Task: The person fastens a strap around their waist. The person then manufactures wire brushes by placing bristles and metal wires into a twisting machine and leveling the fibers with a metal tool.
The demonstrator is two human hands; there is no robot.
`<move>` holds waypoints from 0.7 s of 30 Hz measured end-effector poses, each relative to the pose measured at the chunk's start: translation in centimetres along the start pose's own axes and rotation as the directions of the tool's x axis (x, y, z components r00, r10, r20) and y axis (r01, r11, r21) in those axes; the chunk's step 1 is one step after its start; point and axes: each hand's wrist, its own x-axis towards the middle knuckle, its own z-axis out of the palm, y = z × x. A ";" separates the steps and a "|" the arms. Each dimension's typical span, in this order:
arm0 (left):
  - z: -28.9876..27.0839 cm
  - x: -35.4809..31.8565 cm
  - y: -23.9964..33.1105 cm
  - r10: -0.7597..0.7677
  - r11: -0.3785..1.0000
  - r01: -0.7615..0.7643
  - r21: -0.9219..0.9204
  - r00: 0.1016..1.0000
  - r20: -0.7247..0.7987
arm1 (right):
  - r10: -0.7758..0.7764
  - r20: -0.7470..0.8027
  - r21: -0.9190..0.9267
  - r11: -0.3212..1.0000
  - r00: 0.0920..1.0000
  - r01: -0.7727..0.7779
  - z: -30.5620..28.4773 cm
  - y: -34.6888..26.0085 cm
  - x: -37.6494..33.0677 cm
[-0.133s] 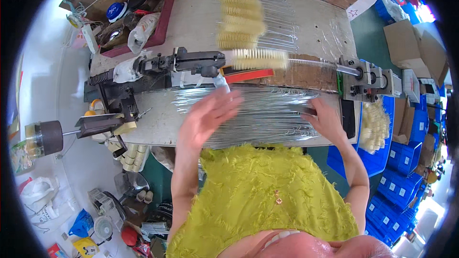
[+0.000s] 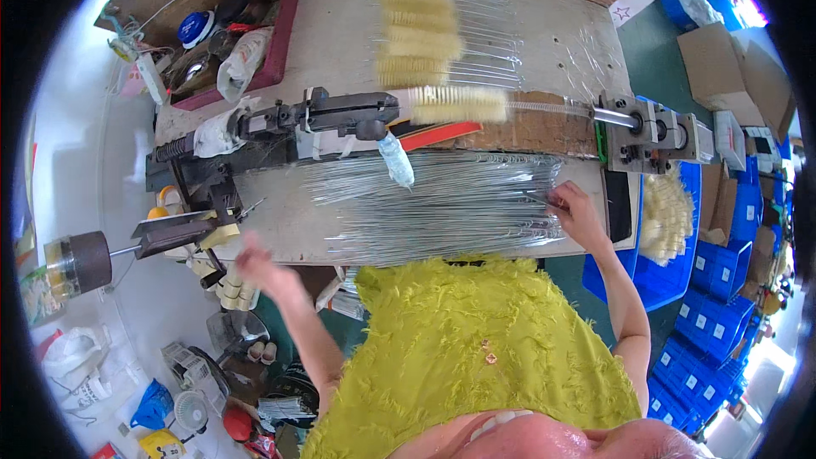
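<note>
A wide bundle of thin metal wires (image 2: 442,204) lies across the bench in front of me. My right hand (image 2: 575,211) pinches the wire ends at the bundle's right edge. My left hand (image 2: 259,262) is blurred, off the bench's left front corner and near a metal lever (image 2: 174,236), with nothing visible in it. Behind the wires a dark machine (image 2: 331,115) holds a cream bristle brush (image 2: 459,105) on a twisted wire that runs right to a metal clamp block (image 2: 654,129). Finished cream brushes (image 2: 416,21) are stacked at the back of the bench.
A small plastic bottle (image 2: 396,160) hangs over the wires. A red tray (image 2: 270,51) of odds and ends sits at the back left. A blue bin (image 2: 671,221) with cream brushes stands to the right, with stacked blue crates (image 2: 722,314) and cardboard boxes (image 2: 722,55) beyond. Clutter covers the floor at the left.
My left hand has swung from the wire bundle's middle down and left, off the bench edge. My right hand stays at the wires' right end.
</note>
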 end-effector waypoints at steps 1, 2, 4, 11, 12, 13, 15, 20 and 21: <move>-0.4 1.9 2.8 -0.188 0.961 0.227 0.160 0.955 -0.227 | -0.010 -0.005 0.024 1.000 1.000 0.010 -0.4 0.0 -0.1; -2.9 3.7 2.5 -0.072 0.960 0.177 0.219 0.906 -0.417 | -0.036 -0.015 0.053 0.998 0.999 0.037 -0.8 -0.3 -0.1; -7.7 7.8 -0.1 0.122 0.972 -0.053 0.230 0.947 -0.298 | -0.046 -0.029 0.096 0.994 0.999 0.049 -1.8 -0.2 0.2; -1.9 -0.2 -2.6 -0.299 0.920 0.316 -0.233 0.948 0.104 | 0.163 -0.085 0.538 0.838 0.983 -0.093 -0.9 4.4 -0.7; 3.1 -4.2 1.6 -0.309 0.932 0.346 -0.113 0.916 0.255 | 0.235 -0.029 0.648 0.744 0.972 -0.160 -1.6 3.4 -0.8; 7.8 -7.7 6.6 -0.320 0.940 0.342 0.010 0.869 0.377 | 0.275 0.047 0.743 0.633 0.960 -0.218 -2.6 2.0 -0.6; 13.1 -10.1 7.9 -0.080 0.994 -0.006 0.107 0.623 0.778 | 0.270 -0.065 0.781 0.613 0.961 -0.119 -4.0 1.3 -1.5; 19.6 -11.3 11.7 0.230 -0.306 0.862 0.404 -0.344 0.910 | 0.280 -0.377 0.882 0.399 0.883 0.250 -4.8 -1.5 -0.9; 19.2 -10.8 12.3 0.206 -0.314 0.861 0.399 -0.349 0.914 | 0.319 -0.467 0.857 0.392 0.824 0.334 -5.1 -2.3 -0.1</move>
